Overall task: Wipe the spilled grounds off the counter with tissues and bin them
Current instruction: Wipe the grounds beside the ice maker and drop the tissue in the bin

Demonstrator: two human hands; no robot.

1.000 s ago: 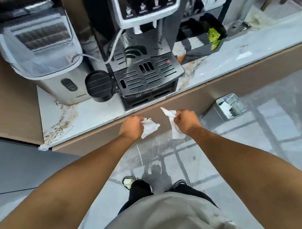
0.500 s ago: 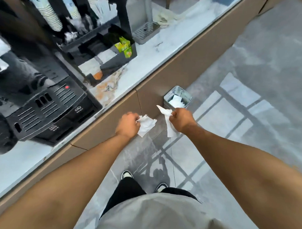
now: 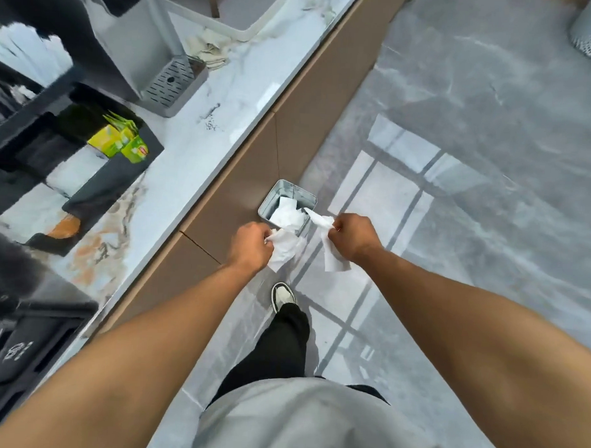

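Observation:
My left hand [image 3: 251,245] is closed around a crumpled white tissue [image 3: 284,252] that hangs to its right. A second white tissue [image 3: 331,255] dangles from my right hand [image 3: 350,236], which grips it at the top. Both hands hover over the floor just in front of a small square metal bin [image 3: 271,198] that stands against the counter's brown front; white tissues [image 3: 286,215] lie inside it. The marble counter [image 3: 225,97] runs diagonally on the left, with a small dark scatter of grounds [image 3: 210,123] near its edge.
A black organiser tray with green tea packets [image 3: 123,140] sits on the counter, a metal drip tray [image 3: 173,82] behind it and a black coffee machine [image 3: 25,341] at the lower left. My foot [image 3: 282,295] stands on the grey tiled floor.
My view has swung right along the counter and I have stepped closer to the bin. Both hands, still holding their tissues, now sit just short of its rim.

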